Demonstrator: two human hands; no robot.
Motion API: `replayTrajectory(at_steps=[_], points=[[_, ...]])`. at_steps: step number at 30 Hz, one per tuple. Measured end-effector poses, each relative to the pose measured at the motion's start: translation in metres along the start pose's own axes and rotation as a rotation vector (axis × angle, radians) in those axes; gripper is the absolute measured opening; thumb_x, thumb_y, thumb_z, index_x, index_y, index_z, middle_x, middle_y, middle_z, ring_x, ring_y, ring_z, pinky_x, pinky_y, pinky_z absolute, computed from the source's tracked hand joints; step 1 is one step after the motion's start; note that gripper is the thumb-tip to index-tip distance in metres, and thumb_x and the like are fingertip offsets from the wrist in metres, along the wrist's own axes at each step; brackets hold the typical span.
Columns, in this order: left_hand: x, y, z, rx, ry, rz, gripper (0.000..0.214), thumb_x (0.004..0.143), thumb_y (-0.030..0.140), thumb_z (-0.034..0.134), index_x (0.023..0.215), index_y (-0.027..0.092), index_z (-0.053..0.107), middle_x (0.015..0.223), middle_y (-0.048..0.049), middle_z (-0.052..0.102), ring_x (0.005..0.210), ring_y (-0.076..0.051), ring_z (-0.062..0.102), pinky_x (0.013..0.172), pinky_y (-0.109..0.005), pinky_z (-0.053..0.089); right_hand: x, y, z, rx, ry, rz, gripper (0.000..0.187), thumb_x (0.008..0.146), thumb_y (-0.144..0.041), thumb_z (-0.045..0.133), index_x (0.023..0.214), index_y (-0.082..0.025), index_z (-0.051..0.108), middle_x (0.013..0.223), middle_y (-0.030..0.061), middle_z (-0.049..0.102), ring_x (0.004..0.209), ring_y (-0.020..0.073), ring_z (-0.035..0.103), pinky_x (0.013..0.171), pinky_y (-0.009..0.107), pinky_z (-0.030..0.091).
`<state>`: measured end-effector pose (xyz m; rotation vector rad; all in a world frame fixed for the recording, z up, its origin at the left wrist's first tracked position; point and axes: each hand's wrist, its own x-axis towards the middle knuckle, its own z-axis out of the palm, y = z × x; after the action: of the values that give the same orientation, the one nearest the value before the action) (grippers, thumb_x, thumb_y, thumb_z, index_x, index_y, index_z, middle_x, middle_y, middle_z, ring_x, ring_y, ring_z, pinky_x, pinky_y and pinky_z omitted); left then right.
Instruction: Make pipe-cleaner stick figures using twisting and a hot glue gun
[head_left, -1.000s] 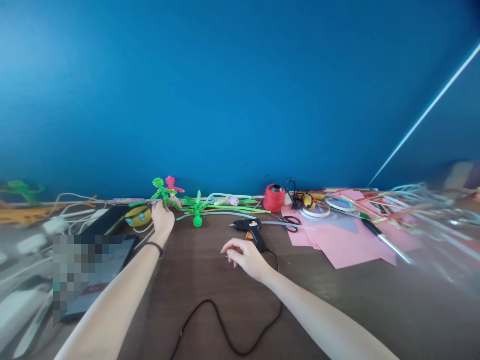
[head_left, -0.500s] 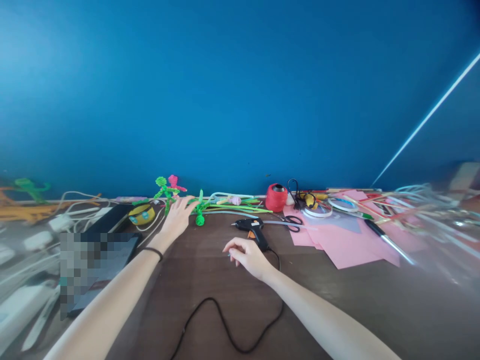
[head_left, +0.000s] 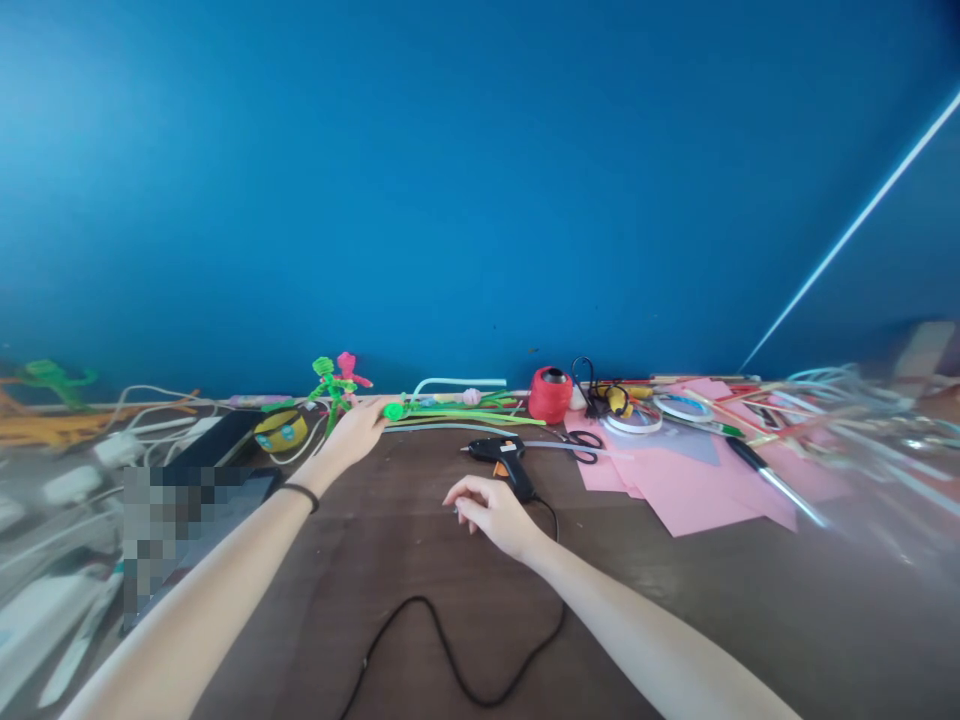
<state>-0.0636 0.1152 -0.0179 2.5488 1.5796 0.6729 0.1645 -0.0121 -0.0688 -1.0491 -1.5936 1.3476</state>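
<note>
My left hand reaches to the back of the brown table and is closed on a green pipe-cleaner figure, whose round head sticks out past my fingers. Green and pink pipe-cleaner figures stand just left of that hand. Loose green and white pipe cleaners lie to its right. My right hand rests on the table with fingers loosely curled, holding nothing that I can make out. It lies just in front of a black glue gun.
The glue gun's black cord loops across the near table. A red thread spool, scissors, tape rolls and pink paper sheets lie at right. A dark tablet, a yellow object and white cables fill the left.
My left hand moved right from the standing figures to the lying green figure and closed on it, lifting it off the table. The right hand stayed in place.
</note>
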Motion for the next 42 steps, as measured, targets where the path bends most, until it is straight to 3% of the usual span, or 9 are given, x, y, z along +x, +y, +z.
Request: replayTrajectory(at_steps=[3,9,15,21,25,31,36,42], points=[[0.006,-0.001,-0.009,-0.142,0.031,-0.105,0.030,0.077,0.031,0.042,0.100,0.017,0.057,0.095,-0.0058,0.065,0.090,-0.021,0.058,0.083,-0.032,0.043,0.000,0.000,0.000,-0.005,0.005,-0.006,0.015,0.075,-0.013,0.046,0.079,-0.014,0.061,0.058,-0.0024,0.052,0.048,0.0066,0.047,0.048,0.018,0.038],[0.011,-0.013,-0.006,-0.334,0.045,-0.111,0.020,0.070,0.030,0.050,0.085,0.018,0.052,0.079,-0.0011,0.058,0.074,-0.016,0.055,0.070,-0.029,0.044,-0.001,-0.003,-0.001,-0.001,0.008,0.000,0.016,0.075,-0.012,0.046,0.079,-0.014,0.061,0.058,-0.0025,0.052,0.048,0.0061,0.047,0.048,0.018,0.038],[0.013,-0.014,0.002,-0.551,0.193,-0.205,0.019,0.070,0.030,0.051,0.084,0.019,0.045,0.071,0.0019,0.049,0.066,-0.013,0.050,0.067,-0.028,0.044,0.000,-0.001,-0.001,0.001,0.008,-0.005,0.016,0.075,-0.012,0.046,0.079,-0.014,0.060,0.058,-0.0026,0.052,0.048,0.0061,0.047,0.048,0.018,0.037],[0.023,-0.016,-0.009,-0.780,0.327,-0.289,0.024,0.070,0.033,0.054,0.088,0.019,0.045,0.069,0.0001,0.049,0.054,-0.011,0.047,0.042,-0.021,0.037,0.000,-0.001,0.000,0.002,0.008,-0.001,0.016,0.075,-0.012,0.046,0.079,-0.014,0.061,0.058,-0.0023,0.052,0.049,0.0064,0.047,0.048,0.018,0.038],[0.038,-0.007,-0.020,-0.653,0.299,-0.318,0.029,0.075,0.035,0.049,0.098,0.018,0.048,0.081,-0.0063,0.059,0.059,-0.014,0.053,0.039,-0.020,0.038,0.001,-0.001,0.000,0.008,0.016,0.007,0.016,0.074,-0.012,0.046,0.079,-0.014,0.061,0.058,-0.0023,0.052,0.049,0.0062,0.047,0.047,0.017,0.038],[0.060,0.011,-0.024,-0.343,0.121,-0.465,0.030,0.076,0.034,0.045,0.095,0.015,0.058,0.093,-0.0102,0.064,0.065,-0.019,0.058,0.045,-0.026,0.044,0.001,0.000,0.001,0.034,0.025,0.016,0.016,0.074,-0.013,0.047,0.080,-0.014,0.062,0.058,-0.0024,0.051,0.049,0.0059,0.046,0.047,0.017,0.038],[0.067,0.014,-0.019,-0.314,0.092,-0.466,0.028,0.076,0.033,0.043,0.089,0.014,0.059,0.080,-0.0080,0.065,0.068,-0.019,0.058,0.052,-0.027,0.046,0.000,-0.003,0.000,0.026,0.026,0.006,0.016,0.074,-0.013,0.047,0.078,-0.015,0.062,0.057,-0.0027,0.051,0.048,0.0060,0.046,0.047,0.017,0.038],[0.066,0.011,-0.015,-0.256,0.064,-0.443,0.021,0.078,0.029,0.040,0.082,0.015,0.056,0.064,-0.0033,0.059,0.058,-0.017,0.054,0.048,-0.025,0.040,0.000,-0.003,0.000,0.032,0.023,0.010,0.016,0.074,-0.013,0.047,0.079,-0.014,0.062,0.058,-0.0026,0.051,0.049,0.0057,0.046,0.046,0.017,0.038]])
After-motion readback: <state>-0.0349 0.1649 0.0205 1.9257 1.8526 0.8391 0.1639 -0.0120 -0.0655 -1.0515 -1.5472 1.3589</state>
